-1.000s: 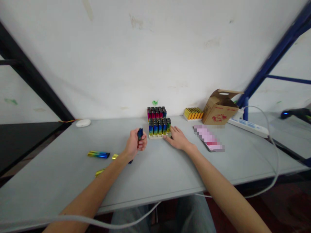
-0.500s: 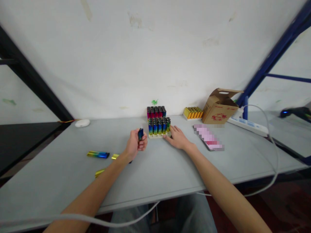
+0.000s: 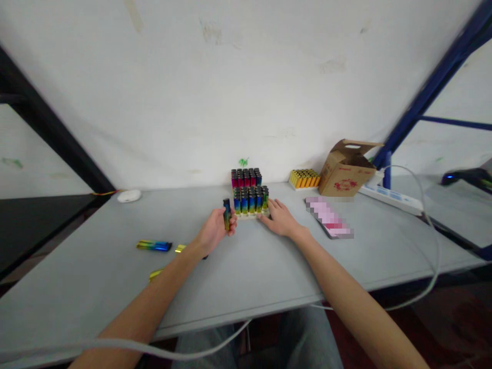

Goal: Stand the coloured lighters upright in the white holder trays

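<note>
My left hand [image 3: 215, 230] is closed round an upright lighter [image 3: 227, 214], dark blue at the top and yellowish below, just left of a filled rack. That white rack [image 3: 249, 217] bears rows of standing blue-green lighters [image 3: 251, 201] with black tops. Against the rack's right side rests my right hand [image 3: 280, 217], fingers apart and holding nothing. Behind stand pink and blue lighters [image 3: 246, 178] in another group. On the table to the left lies a yellow-blue lighter [image 3: 154, 246]; more yellow ones [image 3: 156, 274] are partly hidden by my left forearm.
At the back right stand a tray of yellow-orange lighters [image 3: 304, 179] and an open cardboard box [image 3: 344, 171]. A phone [image 3: 329, 217] lies in front of them, near a power strip [image 3: 395, 199]. A white case [image 3: 129, 196] sits back left. A white cable crosses the front.
My left hand has moved slightly right, towards the rack, and its fingers have shifted so more of the lighter shows. My right hand has stayed at the rack.
</note>
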